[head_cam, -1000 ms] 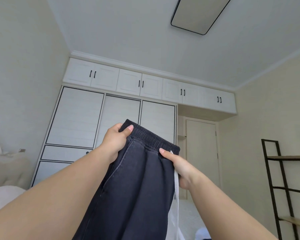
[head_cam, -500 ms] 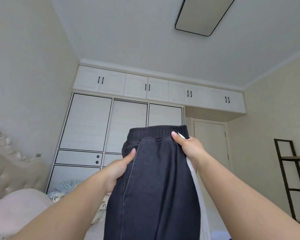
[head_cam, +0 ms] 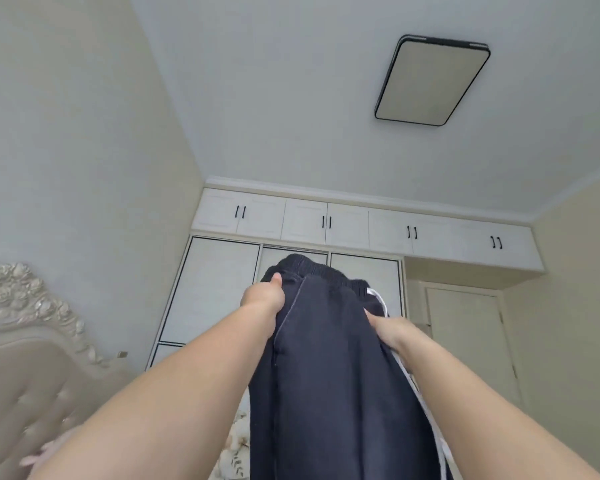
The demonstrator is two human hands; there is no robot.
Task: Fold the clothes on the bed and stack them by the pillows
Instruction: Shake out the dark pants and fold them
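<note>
Both hands hold a pair of dark navy trousers (head_cam: 329,368) up in the air in front of the camera, waistband uppermost. The left hand (head_cam: 263,296) grips the left end of the elastic waistband, its thumb lying on the near face of the cloth and its fingers curled behind it. The right hand (head_cam: 390,331) pinches the right edge of the trousers a little below the waistband, lower than the left hand, so the waistband tilts down toward the right. The trousers hang straight down between the two forearms and run out of the bottom edge of the view. A white drawstring (head_cam: 409,375) comes out near the right end of the waistband, passes under the right hand and trails down along the right side of the cloth.

Behind the trousers stands a white wardrobe (head_cam: 219,289) with sliding doors, topped by a row of small cupboards (head_cam: 326,223) with black handles. A plain door (head_cam: 468,341) is to the right of it. A rectangular black-framed ceiling light (head_cam: 430,81) is set in the ceiling. At the left edge rises a carved, padded headboard (head_cam: 25,327). Below the left forearm a strip of patterned bedding (head_cam: 234,452) on the bed shows, too blurred to tell more.
</note>
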